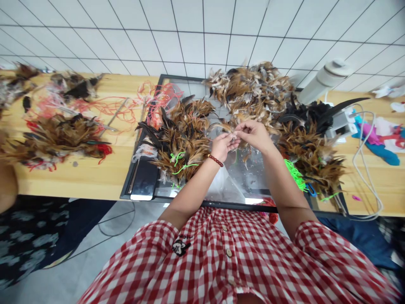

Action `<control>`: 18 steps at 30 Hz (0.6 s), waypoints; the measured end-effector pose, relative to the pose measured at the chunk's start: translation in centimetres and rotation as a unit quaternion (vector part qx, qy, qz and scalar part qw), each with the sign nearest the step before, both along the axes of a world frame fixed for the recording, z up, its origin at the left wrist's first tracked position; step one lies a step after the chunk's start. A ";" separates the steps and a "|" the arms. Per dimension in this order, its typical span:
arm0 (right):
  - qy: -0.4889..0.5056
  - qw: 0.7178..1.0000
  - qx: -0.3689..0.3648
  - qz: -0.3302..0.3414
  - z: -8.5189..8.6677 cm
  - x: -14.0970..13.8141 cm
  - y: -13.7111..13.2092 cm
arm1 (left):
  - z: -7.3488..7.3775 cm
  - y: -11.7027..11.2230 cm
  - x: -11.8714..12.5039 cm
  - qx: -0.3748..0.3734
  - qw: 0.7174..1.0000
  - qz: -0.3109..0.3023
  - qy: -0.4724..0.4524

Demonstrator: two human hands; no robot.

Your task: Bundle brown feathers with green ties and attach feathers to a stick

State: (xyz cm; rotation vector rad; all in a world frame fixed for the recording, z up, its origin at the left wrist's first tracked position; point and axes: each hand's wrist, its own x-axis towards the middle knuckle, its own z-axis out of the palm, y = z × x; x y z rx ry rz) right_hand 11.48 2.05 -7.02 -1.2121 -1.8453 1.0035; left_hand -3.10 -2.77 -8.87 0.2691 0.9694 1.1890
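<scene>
My left hand (222,145), with a red bead bracelet on its wrist, is closed on a brown feather (221,126) whose tip points left. Against its fingertips, my right hand (253,134) pinches at the feather's pale base. What exactly lies between the right fingertips is too small to make out. Both hands are held above the glass-topped, black-framed table (249,175). Left of them is a pile of brown and black feathers (186,131) with green cord pieces on it. Behind the hands rises a heap of loose brown feathers (256,90).
A phone (144,181) lies at the frame's left corner. On the right are a feather bunch (313,156), green cord (294,174), a white cylinder (324,80) and a white cable (363,169). Red cord (117,109) and more feathers (63,139) spread leftward, near another person's arm (8,188).
</scene>
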 end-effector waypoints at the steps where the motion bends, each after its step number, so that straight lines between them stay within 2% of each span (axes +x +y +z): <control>1: -0.003 1.000 -0.001 0.000 0.0 -0.3 -0.1 | 0.0 0.0 0.0 0.001 1.000 0.000 -0.001; 6: 0.012 0.999 -0.030 -0.005 -0.5 -0.5 0.3 | -0.2 -0.1 -0.1 0.016 1.000 0.000 -0.008; 10: 0.055 0.993 -0.105 0.029 -0.2 0.3 0.7 | -0.6 0.0 -0.1 0.049 0.997 -0.033 0.055; 13: 0.067 0.981 -0.151 0.098 0.6 1.1 0.6 | -0.9 0.0 -0.1 0.073 0.991 -0.067 0.090; 16: 0.084 0.962 -0.192 0.174 1.2 1.5 0.3 | -1.0 -0.2 -0.3 0.091 0.984 -0.134 0.078; 18: 0.111 0.947 -0.234 0.192 1.3 1.6 0.2 | -1.0 -0.3 -0.5 0.101 0.979 -0.168 0.062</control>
